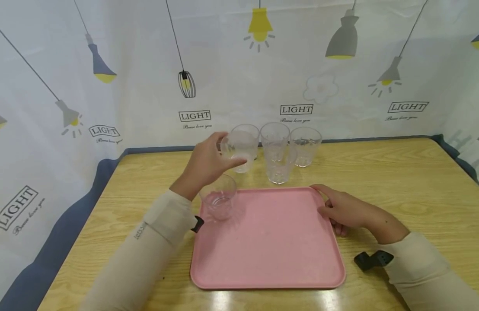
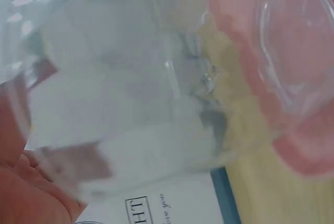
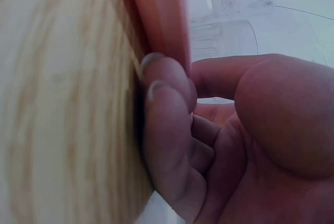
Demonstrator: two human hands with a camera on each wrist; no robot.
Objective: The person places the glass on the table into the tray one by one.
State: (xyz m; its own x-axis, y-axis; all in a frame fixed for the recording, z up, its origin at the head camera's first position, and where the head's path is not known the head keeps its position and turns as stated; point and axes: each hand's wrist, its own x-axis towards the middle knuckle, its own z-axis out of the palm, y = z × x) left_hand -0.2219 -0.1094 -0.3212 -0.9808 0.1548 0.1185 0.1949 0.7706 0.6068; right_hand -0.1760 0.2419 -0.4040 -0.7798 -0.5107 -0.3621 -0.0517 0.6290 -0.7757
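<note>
My left hand [image 1: 210,162] holds a clear plastic cup [image 1: 238,144] behind the pink tray, its thumb on the near side. In the left wrist view that see-through cup [image 2: 120,93] fills most of the picture, with part of the hand [image 2: 31,187] at the left edge. Another clear cup [image 1: 220,205] stands on the back left corner of the pink tray [image 1: 270,250]. At the tray's back right corner my right hand [image 1: 348,209] grips the rim. The right wrist view has this hand's curled fingers [image 3: 169,114] against the tray edge [image 3: 162,15].
More clear cups stand behind the tray, among them one at the front [image 1: 278,170] and one at the right [image 1: 305,147]; their outlines overlap. Under everything is a wood-grain table [image 1: 410,185]. A white curtain [image 1: 239,90] printed with lamps hangs along the table's back edge.
</note>
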